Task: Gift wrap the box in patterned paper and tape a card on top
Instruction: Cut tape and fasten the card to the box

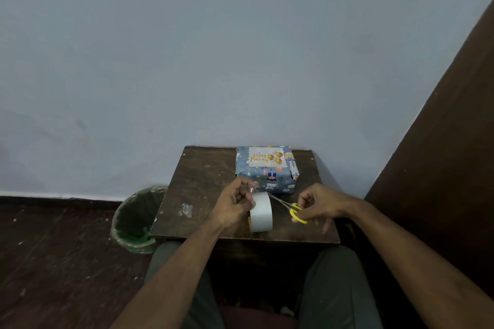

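The box (270,180), wrapped in blue patterned paper, sits at the back of the small dark table (203,189). A white "Happy Birthday" card (266,157) lies on its top. In front of the box, my left hand (235,205) holds the white tape roll (262,212) and pinches a strip of tape pulled up from it. My right hand (318,207) grips yellow-handled scissors (295,212), whose blades point left toward the strip near the roll.
A bin (133,219) with a green liner stands on the floor at the table's left. A crumpled scrap of clear tape (186,209) lies on the table's left part. A brown panel (441,168) rises at the right. My knees are under the table's front edge.
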